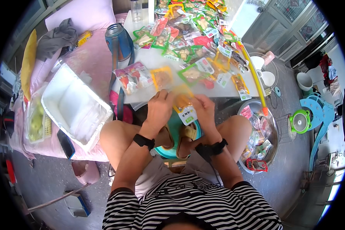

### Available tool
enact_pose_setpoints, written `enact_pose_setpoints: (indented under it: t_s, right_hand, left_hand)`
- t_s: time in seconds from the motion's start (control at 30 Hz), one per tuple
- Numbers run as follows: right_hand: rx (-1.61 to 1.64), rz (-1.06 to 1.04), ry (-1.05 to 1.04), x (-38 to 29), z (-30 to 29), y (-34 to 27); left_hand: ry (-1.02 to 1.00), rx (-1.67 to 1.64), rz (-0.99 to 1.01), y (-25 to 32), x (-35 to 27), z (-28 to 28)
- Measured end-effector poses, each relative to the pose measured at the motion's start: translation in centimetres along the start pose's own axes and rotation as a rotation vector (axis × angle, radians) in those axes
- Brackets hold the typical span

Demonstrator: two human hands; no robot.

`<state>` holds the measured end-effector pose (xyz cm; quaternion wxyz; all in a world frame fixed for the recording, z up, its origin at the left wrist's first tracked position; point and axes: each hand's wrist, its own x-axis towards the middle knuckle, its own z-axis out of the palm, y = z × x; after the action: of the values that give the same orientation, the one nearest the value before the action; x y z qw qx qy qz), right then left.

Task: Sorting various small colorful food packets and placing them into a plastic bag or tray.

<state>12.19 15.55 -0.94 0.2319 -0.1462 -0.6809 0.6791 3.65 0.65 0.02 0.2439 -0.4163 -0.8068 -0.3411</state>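
Between my two hands, over the table's near edge, is a yellow-edged clear food packet with a white label. My left hand pinches its left side and my right hand its right side; the upper part is blurred. Just beyond lie another yellow-edged packet and two pink-and-white packets on the white table. A green-edged packet lies beyond my right hand. Many sealed packets are heaped towards the far end of the table.
A blue metal flask stands at the table's left. A white foam box and a phone rest on the pink bed. At right, a metal basin holds packets beside a yellow tube. A teal basin is below my hands.
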Motion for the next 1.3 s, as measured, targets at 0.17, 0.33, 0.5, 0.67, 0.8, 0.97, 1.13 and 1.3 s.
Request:
enact_pose_setpoints:
  t_s: [0.17, 0.33, 0.5, 0.67, 0.8, 0.97, 1.13, 1.3]
  right_hand:
    - [0.413, 0.235, -0.220, 0.9, 2.1, -1.4]
    - [0.462, 0.381, -0.096, 0.2, 1.5, -0.6]
    - [0.272, 0.343, -0.084, 1.3, 1.0, 1.3]
    - [0.363, 0.298, -0.133, 3.2, 4.0, 1.5]
    - [0.507, 0.329, -0.091, 2.4, 4.5, 0.2]
    - [0.165, 0.372, -0.068, 2.6, 5.4, 0.1]
    - [-0.025, 0.242, -0.134, 4.2, 6.4, 2.7]
    - [-0.162, 0.267, -0.318, 3.3, 3.9, -0.9]
  left_hand:
    - [-0.006, -0.021, -0.038, -0.5, -0.2, 0.3]
    - [-0.017, -0.009, -0.049, 0.0, 0.3, 0.0]
    - [-0.011, -0.003, -0.035, 0.0, 0.1, 0.4]
    - [0.005, -0.051, -0.015, 0.5, 0.3, 0.1]
    - [-0.010, -0.034, -0.053, 0.3, 0.0, 0.0]
    - [-0.030, -0.063, -0.024, 0.5, 0.0, -0.1]
    - [-0.031, -0.059, -0.039, 0.0, 0.1, -0.1]
    - [-0.059, -0.052, -0.153, -0.3, -0.3, -0.3]
